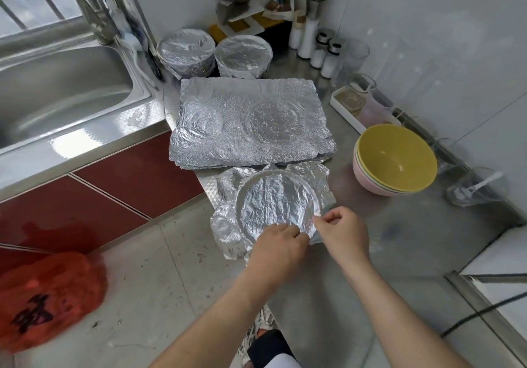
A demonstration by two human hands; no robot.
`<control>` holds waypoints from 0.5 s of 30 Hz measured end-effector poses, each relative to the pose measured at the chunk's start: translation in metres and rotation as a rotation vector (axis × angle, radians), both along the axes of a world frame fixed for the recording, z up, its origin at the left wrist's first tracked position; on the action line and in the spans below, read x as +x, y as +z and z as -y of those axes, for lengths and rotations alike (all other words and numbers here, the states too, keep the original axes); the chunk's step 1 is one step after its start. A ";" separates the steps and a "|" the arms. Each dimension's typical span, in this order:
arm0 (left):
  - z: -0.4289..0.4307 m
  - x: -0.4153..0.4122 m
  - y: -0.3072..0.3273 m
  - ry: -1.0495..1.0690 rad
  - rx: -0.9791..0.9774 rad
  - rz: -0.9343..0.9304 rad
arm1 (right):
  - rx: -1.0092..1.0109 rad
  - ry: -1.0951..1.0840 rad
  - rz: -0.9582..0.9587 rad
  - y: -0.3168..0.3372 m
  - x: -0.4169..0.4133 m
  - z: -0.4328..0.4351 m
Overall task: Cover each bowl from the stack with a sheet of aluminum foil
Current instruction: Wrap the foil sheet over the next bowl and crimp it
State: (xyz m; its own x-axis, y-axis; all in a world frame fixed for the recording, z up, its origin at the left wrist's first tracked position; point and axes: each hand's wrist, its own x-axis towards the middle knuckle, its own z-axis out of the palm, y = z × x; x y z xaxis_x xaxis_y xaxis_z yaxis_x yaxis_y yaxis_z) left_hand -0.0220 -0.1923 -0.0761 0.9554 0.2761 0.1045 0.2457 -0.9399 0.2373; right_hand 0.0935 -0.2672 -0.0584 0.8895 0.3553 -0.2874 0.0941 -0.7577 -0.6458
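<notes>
Steel kitchen counter: foil-draped round bowl set at near edge. Its crinkled silver foil is pinched at 5 o'clock rim by left hand and right hand, close together, likely for crimping. Yellow-topped pastel bowl stack kept handy at 2 o'clock.

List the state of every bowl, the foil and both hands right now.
Near bowl: top covered, foil edges partly loose.
Foil sheet: draped over the near bowl, crumpled at the left.
Left hand: pinches the foil sheet at the near rim.
Right hand: pinches the foil sheet at the near-right rim.
Back-left bowl: wrapped in foil.
Back-right bowl: wrapped in foil.
Foil pile: flat, stacked sheets.
Bowl stack: nested, uncovered, yellow on top.
</notes>
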 end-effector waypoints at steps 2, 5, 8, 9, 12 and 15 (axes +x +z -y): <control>0.003 0.002 -0.002 0.023 -0.015 -0.001 | -0.066 0.042 0.031 0.004 0.002 -0.004; 0.005 0.004 -0.005 0.055 -0.077 0.067 | -0.092 0.080 0.072 0.006 0.003 -0.010; 0.002 -0.002 -0.003 0.116 -0.221 0.161 | -0.083 0.097 0.107 0.007 0.001 -0.010; -0.002 -0.005 0.001 0.174 -0.265 0.197 | -0.080 0.105 0.112 0.007 0.000 -0.009; -0.027 -0.017 0.015 0.414 -0.224 0.307 | -0.083 0.124 0.120 0.009 -0.004 -0.006; -0.060 -0.029 0.018 0.645 -0.153 0.233 | -0.083 0.118 0.115 0.008 -0.007 -0.007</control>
